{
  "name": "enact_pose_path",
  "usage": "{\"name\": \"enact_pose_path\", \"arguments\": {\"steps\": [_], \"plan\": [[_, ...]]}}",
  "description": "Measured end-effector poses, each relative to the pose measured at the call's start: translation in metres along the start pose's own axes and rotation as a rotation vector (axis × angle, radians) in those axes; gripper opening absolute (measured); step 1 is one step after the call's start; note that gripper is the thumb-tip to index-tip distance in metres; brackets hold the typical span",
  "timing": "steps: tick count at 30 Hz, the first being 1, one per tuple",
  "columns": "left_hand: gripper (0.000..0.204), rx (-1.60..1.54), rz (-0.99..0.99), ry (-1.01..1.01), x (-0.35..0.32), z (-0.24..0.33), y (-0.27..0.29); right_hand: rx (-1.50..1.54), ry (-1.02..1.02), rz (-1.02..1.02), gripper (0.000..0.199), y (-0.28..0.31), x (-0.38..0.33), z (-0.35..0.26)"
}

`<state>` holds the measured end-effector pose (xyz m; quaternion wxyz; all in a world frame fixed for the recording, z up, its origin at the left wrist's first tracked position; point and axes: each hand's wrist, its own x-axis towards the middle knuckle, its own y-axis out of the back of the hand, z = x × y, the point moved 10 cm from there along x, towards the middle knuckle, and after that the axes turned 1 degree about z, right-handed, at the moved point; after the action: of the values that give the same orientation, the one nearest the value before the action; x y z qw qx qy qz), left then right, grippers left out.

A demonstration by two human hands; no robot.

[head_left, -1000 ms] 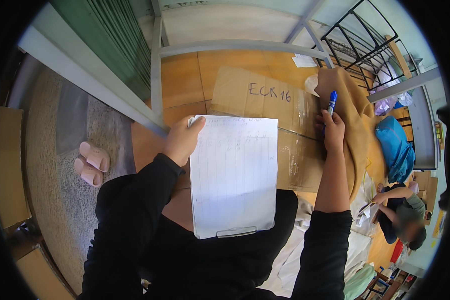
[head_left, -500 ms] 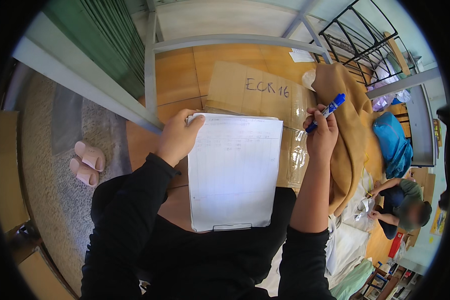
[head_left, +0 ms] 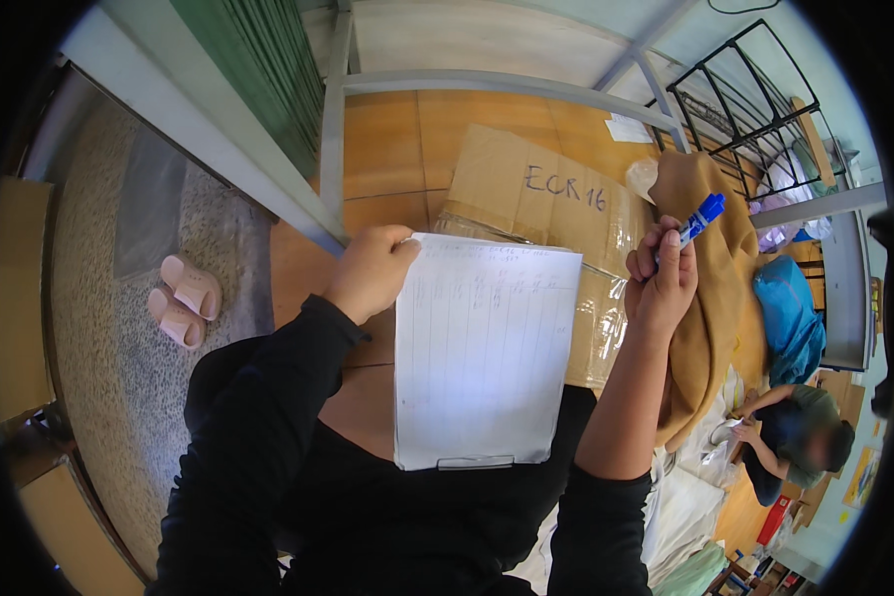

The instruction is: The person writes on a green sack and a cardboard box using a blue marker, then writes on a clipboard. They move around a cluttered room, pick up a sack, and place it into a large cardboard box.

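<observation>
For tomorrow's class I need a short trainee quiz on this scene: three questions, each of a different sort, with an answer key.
1. Short answer: What does the person's right hand hold?

2. True or false: The pink sandals lie to the right of the cardboard box.

3. Fill in the blank: In the picture, the metal clip sits at the ____ edge of the ruled paper.

Key:
1. A blue marker.
2. False; the pink sandals lie to the left of the cardboard box.
3. Lower; the left hand grips the paper near its upper left corner.
</observation>
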<state>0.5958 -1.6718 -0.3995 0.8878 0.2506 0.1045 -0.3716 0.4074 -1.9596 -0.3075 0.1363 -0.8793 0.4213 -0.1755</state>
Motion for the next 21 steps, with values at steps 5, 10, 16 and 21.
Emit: {"name": "enact_pose_path", "arguments": {"steps": [5,10,16,21], "plan": [[0.028,-0.11,-0.052,0.128,-0.013,-0.018,-0.001,0.181,0.05,0.008,0.026,-0.001,-0.005,-0.004],[0.028,-0.112,-0.024,0.114,-0.018,-0.018,0.003,0.204,0.039,0.169,0.043,0.01,-0.005,0.003],[0.028,-0.042,-0.004,0.057,-0.019,-0.014,0.002,-0.008,-0.007,0.221,0.036,0.016,0.0,0.029],[0.026,-0.014,-0.05,0.018,-0.018,-0.015,-0.007,-0.355,-0.126,0.074,0.027,0.001,0.001,0.056]]}}
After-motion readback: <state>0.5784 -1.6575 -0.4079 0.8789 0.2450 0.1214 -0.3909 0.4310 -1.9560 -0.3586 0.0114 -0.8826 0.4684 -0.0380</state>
